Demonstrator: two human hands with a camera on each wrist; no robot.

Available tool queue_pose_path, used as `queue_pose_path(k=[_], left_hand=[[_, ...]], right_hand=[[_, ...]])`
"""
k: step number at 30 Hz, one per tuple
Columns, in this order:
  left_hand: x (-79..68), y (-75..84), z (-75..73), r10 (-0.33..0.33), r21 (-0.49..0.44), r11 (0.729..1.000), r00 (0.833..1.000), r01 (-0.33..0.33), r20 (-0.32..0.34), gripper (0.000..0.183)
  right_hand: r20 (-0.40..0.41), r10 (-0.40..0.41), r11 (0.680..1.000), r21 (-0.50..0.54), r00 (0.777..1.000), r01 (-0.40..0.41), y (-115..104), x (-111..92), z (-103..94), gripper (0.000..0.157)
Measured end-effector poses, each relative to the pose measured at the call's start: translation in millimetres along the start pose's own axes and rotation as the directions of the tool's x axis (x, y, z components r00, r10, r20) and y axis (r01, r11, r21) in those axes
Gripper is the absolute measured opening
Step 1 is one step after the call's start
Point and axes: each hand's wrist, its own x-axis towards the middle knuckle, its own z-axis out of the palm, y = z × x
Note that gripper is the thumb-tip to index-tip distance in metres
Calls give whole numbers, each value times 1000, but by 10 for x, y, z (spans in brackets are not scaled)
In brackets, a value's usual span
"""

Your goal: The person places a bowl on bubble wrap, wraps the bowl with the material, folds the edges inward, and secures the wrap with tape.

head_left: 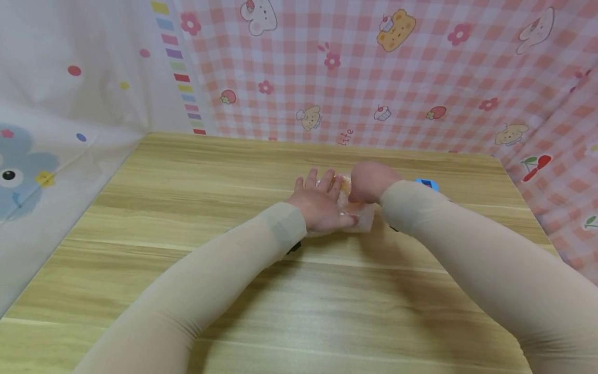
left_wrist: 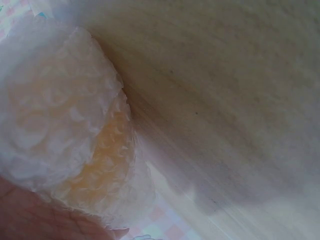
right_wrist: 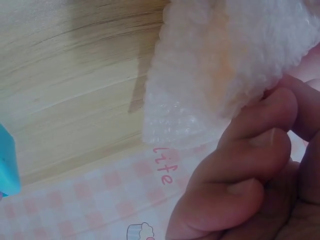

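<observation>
A bundle of clear bubble wrap (head_left: 364,219) lies on the table between both hands. Something orange-yellow (left_wrist: 106,152) shows through its layers, its shape blurred by the bubbles. My left hand (head_left: 322,206) rests on the wrap with fingers spread and straight; in the left wrist view its palm (left_wrist: 45,217) borders the bundle's lower edge. At the wrap's right side my right hand (head_left: 374,182) is bent over with curled fingers. The right wrist view has those fingers (right_wrist: 225,205) folded, the index finger and thumb pinching the edge of the wrap (right_wrist: 185,105).
A small blue object (head_left: 426,184) sits on the wood-grain table (head_left: 280,311) behind the right wrist, partly covered by the sleeve. Pink checked cloth (head_left: 289,67) hangs at the table's far edge and right side, with a white printed sheet (head_left: 93,93) on the left.
</observation>
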Motion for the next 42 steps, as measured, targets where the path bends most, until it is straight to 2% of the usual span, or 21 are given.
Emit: queue_pose_path(k=[9, 14, 20, 32, 37, 42], left_hand=[[-3, 2, 3, 4, 12, 1000, 1000, -4, 0, 106], [-8, 6, 3, -1, 16, 1000, 1000, 1, -7, 107], [-2, 15, 5, -1, 27, 1000, 1000, 1, -16, 108], [-14, 16, -9, -12, 30, 999, 1000, 12, -3, 109], [-5, 16, -9, -16, 18, 1000, 1000, 16, 6, 109], [-1, 13, 7, -11, 5, 1000, 1000, 12, -3, 109]], right_hand=[[-4, 21, 999, 44, 1000, -21, 40, -14, 11, 15], [-9, 29, 999, 46, 1000, -28, 82, -13, 37, 20], [-10, 60, 992, 116, 998, -58, 137, -24, 65, 28], [-54, 93, 981, 175, 994, -82, 199, 23, 170, 56], [-53, 154, 958, 255, 987, -135, 176, 18, 242, 74], [-56, 170, 948, 281, 984, -148, 171, 17, 284, 91]])
